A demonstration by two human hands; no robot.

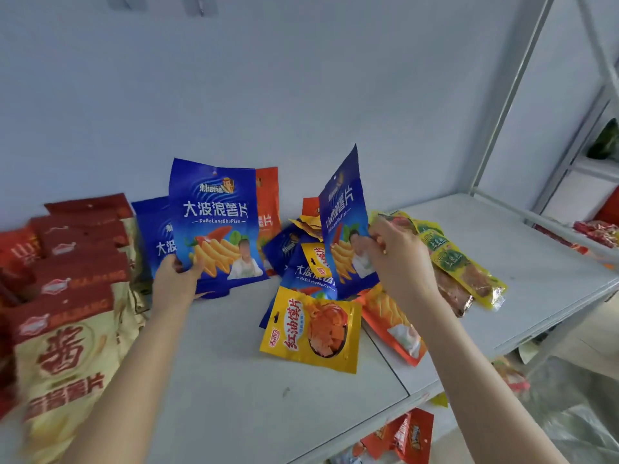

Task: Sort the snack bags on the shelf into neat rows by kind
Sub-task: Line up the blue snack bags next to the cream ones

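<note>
The right hand (398,259) pinches the lower edge of a lifted blue bag (345,229), long axis nearly upright, over the mixed pile (311,326) at centre frame. Its place is probably to the left, where the left hand (176,279) grips a standing blue bag (217,226) on the shelf (234,380). Both arms reach forward.

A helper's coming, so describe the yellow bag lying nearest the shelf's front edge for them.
On the grey shelf, find the jumbled pile in the middle. The yellow snack bag lies flat at its near edge, fully uncovered, unlike the other yellow bag half buried behind it.
</note>
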